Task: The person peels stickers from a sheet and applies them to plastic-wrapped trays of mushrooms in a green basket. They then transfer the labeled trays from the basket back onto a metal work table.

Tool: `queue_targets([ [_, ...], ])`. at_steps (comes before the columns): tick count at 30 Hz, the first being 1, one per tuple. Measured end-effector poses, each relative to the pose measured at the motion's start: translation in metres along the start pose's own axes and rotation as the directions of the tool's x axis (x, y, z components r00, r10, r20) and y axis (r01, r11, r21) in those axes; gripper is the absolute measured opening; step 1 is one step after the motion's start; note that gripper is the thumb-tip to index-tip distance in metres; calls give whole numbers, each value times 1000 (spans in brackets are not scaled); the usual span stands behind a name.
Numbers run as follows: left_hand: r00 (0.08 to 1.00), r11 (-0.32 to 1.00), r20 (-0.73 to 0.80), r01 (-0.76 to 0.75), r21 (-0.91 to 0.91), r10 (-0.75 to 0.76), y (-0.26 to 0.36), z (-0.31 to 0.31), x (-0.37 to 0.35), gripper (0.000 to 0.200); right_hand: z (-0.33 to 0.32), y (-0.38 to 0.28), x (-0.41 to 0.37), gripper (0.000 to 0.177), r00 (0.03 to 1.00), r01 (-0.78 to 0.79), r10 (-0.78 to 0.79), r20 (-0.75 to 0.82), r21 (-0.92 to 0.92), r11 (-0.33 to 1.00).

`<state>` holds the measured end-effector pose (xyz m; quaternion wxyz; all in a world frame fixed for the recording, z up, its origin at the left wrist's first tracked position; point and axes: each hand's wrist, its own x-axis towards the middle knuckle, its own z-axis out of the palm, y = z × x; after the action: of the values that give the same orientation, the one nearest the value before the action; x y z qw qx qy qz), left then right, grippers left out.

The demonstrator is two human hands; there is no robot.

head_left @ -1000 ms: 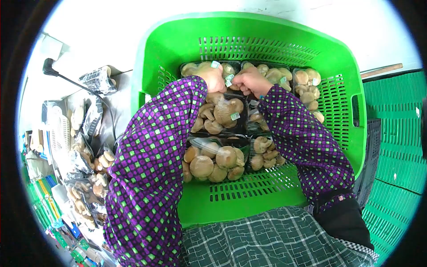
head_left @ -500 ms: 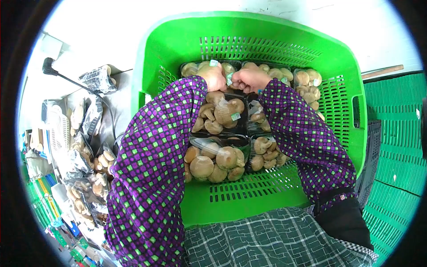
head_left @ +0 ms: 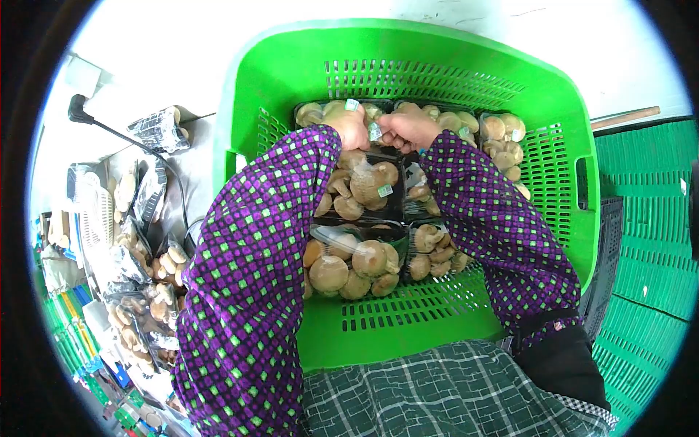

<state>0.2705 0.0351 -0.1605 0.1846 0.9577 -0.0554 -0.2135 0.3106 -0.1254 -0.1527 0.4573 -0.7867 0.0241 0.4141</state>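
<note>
At the back of a green crate, my left hand curls over a film-wrapped mushroom pack, its fingers partly hidden. A small green-and-white label shows at its fingertips. My right hand is closed in a pinch just beside it, and what it holds, if anything, is hidden. Another label lies between the two hands. Below them sit a labelled mushroom pack and a front mushroom pack, both in black trays under clear film.
More mushroom packs line the crate's right side. To the left, wrapped mushrooms are heaped beside a black cable with a plug. Green crates stand on the right, next to a dark crate.
Both hands stay at the back packs, nearly still. The view has shifted very slightly, and the packs lie in the same places.
</note>
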Motion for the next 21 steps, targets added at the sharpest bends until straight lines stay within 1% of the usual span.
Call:
queue_targets([
  [1, 1000, 1000, 1, 0, 0, 0, 0, 0, 0, 34, 1, 0, -1, 19, 1000, -1, 1, 0, 0, 1000],
  [3, 1000, 999, -26, -3, 52, 5, 1, 0, 1, 34, 3, 2, -3, 19, 996, 83, -85, -27, -52, 995],
  [4, 1000, 999, -26, -2, 52, 3, 0, 0, 2, 34, 3, 4, -3, 19, 996, 84, -85, -26, -53, 995],
  [6, 999, 999, -46, 26, 36, -24, 2, 0, 1, 33, 4, 11, 2, 21, 978, 196, -200, -53, -66, 978],
  [7, 999, 999, -47, 27, 34, -26, 3, -1, 1, 33, 3, 16, 7, 21, 979, 195, -199, -52, -68, 978],
  [8, 999, 999, -36, 28, 37, -26, 3, -3, 1, 34, 3, 20, 11, 22, 921, 350, -377, -96, -220, 911],
  [9, 999, 999, -24, 28, 41, -27, 4, -4, 0, 34, 4, 19, 10, 23, 830, 475, -546, -111, -371, 798],
  [10, 999, 999, -23, 29, 40, -28, 4, -3, 1, 34, 3, 18, 9, 23, 831, 476, -546, -110, -371, 798],
  [12, 999, 999, 1, 49, -11, -49, 3, -3, 3, 34, 2, 14, 6, 32, 798, 469, -596, -86, -531, 705],
  [13, 999, 999, 0, 51, -12, -51, 3, -3, 2, 34, 1, 15, 8, 32, 798, 470, -596, -84, -531, 705],
  [15, 994, 996, -76, 72, -47, -76, 5, -2, -2, 34, -1, 15, 8, 22, 718, 564, -694, -57, -536, 628],
  [16, 994, 996, -75, 74, -50, -78, 6, -3, -3, 34, -2, 14, 7, 22, 719, 564, -693, -54, -537, 627],
  [18, 994, 996, -75, 76, -49, -80, 7, -4, -4, 33, -6, 12, 6, 31, 762, 535, -647, -22, -541, 649],
  [19, 996, 995, -43, 79, -62, -81, 8, -7, -5, 35, -6, 11, 5, 31, 763, 535, -646, -19, -542, 648],
  [21, 996, 995, -50, 70, -74, -73, 7, -6, -5, 35, -6, 8, 5, 30, 763, 575, -647, -12, -447, 686],
])
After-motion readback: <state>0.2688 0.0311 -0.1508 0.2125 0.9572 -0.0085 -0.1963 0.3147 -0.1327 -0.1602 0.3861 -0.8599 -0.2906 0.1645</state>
